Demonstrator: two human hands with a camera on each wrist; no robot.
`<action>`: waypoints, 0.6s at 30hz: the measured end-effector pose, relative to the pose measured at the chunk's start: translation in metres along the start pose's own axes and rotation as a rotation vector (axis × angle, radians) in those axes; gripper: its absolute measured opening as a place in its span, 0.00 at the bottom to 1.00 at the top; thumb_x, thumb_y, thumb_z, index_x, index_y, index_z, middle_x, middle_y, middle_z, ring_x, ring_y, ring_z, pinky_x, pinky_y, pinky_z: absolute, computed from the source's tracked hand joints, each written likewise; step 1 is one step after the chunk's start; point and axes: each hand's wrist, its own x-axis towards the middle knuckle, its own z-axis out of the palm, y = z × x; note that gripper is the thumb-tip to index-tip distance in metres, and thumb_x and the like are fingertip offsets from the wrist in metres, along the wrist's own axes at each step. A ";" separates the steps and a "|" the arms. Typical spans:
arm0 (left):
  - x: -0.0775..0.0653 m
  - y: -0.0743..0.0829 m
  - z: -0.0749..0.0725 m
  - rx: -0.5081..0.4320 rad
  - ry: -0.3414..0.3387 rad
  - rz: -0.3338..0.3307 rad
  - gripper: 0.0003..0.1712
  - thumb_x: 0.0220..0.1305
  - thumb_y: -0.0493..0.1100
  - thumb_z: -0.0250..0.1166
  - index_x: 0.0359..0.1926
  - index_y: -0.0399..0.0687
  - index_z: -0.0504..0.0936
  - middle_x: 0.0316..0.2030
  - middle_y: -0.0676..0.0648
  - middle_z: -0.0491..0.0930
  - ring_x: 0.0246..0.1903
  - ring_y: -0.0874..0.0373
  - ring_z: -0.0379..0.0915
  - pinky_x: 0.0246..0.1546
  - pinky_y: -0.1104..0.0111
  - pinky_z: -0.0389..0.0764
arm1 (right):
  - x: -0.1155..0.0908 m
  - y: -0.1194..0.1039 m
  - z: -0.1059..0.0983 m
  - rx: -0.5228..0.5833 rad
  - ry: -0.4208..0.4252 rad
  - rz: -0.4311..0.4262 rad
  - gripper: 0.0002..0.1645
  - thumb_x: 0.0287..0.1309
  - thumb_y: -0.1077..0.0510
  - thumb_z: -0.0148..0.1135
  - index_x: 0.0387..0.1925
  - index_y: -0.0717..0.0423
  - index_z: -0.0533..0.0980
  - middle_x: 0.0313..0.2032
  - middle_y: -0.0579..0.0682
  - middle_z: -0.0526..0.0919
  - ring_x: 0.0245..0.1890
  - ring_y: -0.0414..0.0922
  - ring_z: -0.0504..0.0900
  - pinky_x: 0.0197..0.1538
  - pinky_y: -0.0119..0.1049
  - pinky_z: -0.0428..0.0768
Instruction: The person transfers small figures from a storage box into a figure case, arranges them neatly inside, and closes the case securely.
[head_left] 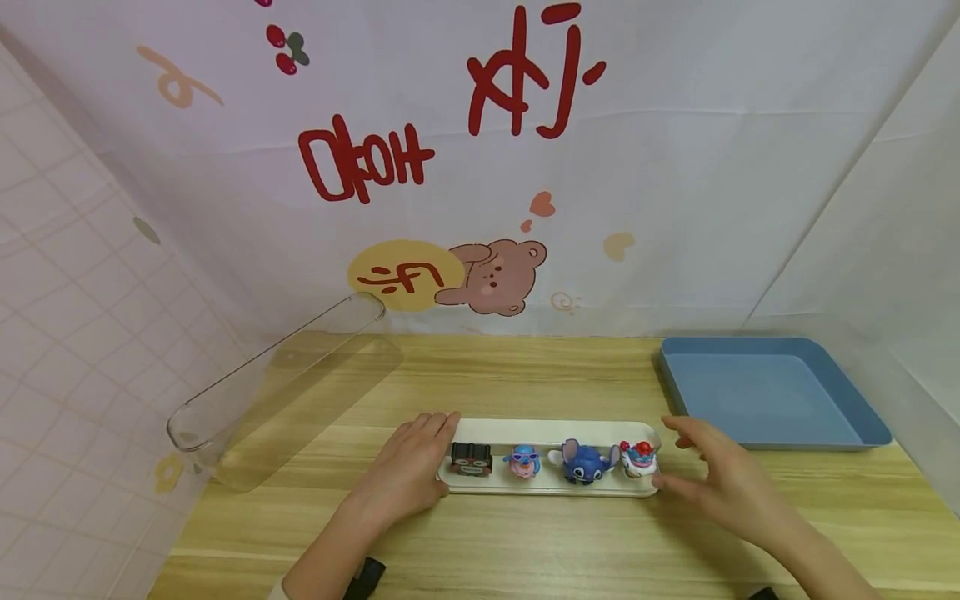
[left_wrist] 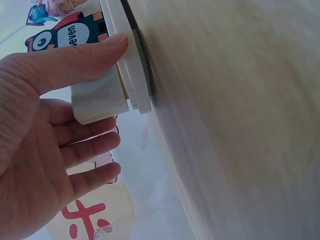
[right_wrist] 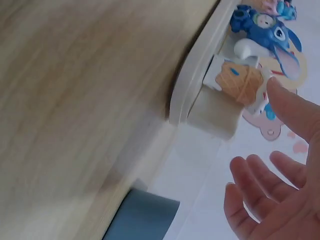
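A long white tray point(head_left: 555, 429) lies on the table with a row of small figures along it. From the left stand a dark box-shaped figure with an owl-like face point(head_left: 472, 459), a small blue figure with sunglasses point(head_left: 522, 461), a blue big-eared figure point(head_left: 585, 463) and a red-and-white dessert-like figure point(head_left: 639, 460). My left hand point(head_left: 411, 467) grips the tray's left end, thumb on the near edge and fingers round the far side. At the right end, my right hand point(head_left: 723, 479) is spread, its thumb close to the dessert-like figure; contact is unclear.
A clear plastic cover point(head_left: 292, 392) stands slantwise at the left, beside the side wall. At the back right sits a shallow blue tray point(head_left: 757, 400). A printed cloth point(head_left: 675, 208) hangs behind the wooden table point(head_left: 525, 375).
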 end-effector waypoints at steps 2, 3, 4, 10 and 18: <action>0.000 0.000 0.000 -0.002 0.000 -0.002 0.57 0.47 0.41 0.86 0.76 0.34 0.66 0.65 0.40 0.74 0.66 0.43 0.69 0.68 0.47 0.71 | -0.001 0.000 -0.002 0.005 -0.020 0.040 0.52 0.31 0.60 0.90 0.64 0.63 0.76 0.53 0.52 0.84 0.42 0.44 0.83 0.37 0.40 0.85; 0.000 0.000 0.000 -0.003 -0.001 -0.004 0.57 0.47 0.41 0.86 0.76 0.34 0.66 0.66 0.40 0.74 0.66 0.43 0.69 0.68 0.46 0.71 | -0.002 0.001 -0.003 0.012 -0.029 0.058 0.52 0.32 0.60 0.90 0.64 0.63 0.76 0.53 0.53 0.84 0.42 0.44 0.83 0.37 0.40 0.84; 0.000 0.000 0.000 -0.006 0.001 -0.004 0.57 0.47 0.41 0.86 0.76 0.33 0.66 0.66 0.39 0.74 0.66 0.43 0.69 0.68 0.46 0.71 | -0.002 0.001 -0.004 0.019 -0.036 0.074 0.52 0.33 0.60 0.90 0.64 0.63 0.75 0.54 0.54 0.84 0.43 0.44 0.83 0.37 0.39 0.84; 0.000 0.000 0.000 -0.011 0.004 -0.006 0.57 0.47 0.40 0.86 0.75 0.33 0.66 0.65 0.39 0.74 0.66 0.43 0.69 0.68 0.46 0.71 | -0.003 0.004 -0.008 0.059 -0.066 0.167 0.49 0.38 0.57 0.89 0.64 0.62 0.75 0.53 0.56 0.84 0.43 0.40 0.81 0.37 0.35 0.81; 0.000 0.001 0.000 -0.015 0.005 -0.004 0.57 0.47 0.40 0.86 0.75 0.33 0.66 0.65 0.39 0.74 0.66 0.43 0.69 0.68 0.46 0.71 | -0.004 0.004 -0.008 0.115 -0.168 0.309 0.47 0.47 0.52 0.86 0.65 0.65 0.74 0.55 0.58 0.84 0.44 0.42 0.82 0.40 0.35 0.80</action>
